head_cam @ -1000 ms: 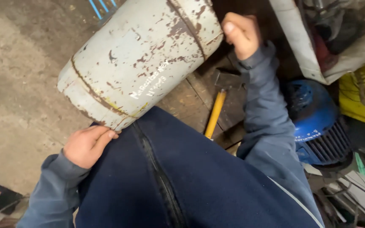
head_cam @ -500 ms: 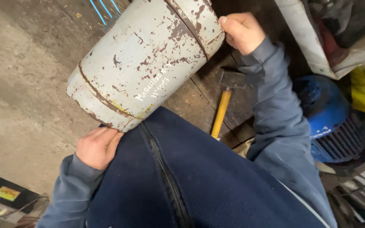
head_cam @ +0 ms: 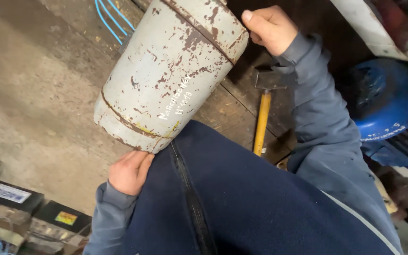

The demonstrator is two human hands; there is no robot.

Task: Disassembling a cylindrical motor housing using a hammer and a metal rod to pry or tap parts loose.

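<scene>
Head view, looking down the person's front. A pale grey steel cylinder (head_cam: 173, 71), its paint flaked to rust in patches and banded by two welded seams, is carried tilted, its lower end resting against the dark blue jacket (head_cam: 260, 203) at the waist and its upper end running out of the top of the frame. It is clear of the floor, borne between both hands. The left hand (head_cam: 129, 172) is closed under the lower rim, fingers curled against the rounded end. The right hand (head_cam: 270, 29) is clamped at the upper seam on the far side, thumb laid along the metal. White handwritten marking runs along the cylinder wall.

Below and behind the cylinder lies a hammer (head_cam: 263, 113) with a yellow handle, head away from the viewer, on dark wooden boards (head_cam: 234, 111). To the right sits a blue round housing (head_cam: 386, 101) with ribbed fins. The concrete floor (head_cam: 34, 104) fills the left side; blue cables (head_cam: 112, 23) cross its upper part, and dark box-shaped batteries (head_cam: 10, 198) stand at lower left.

State of work, as judged: the cylinder is lifted and held; it has not been set down anywhere, and the hammer lies untouched.
</scene>
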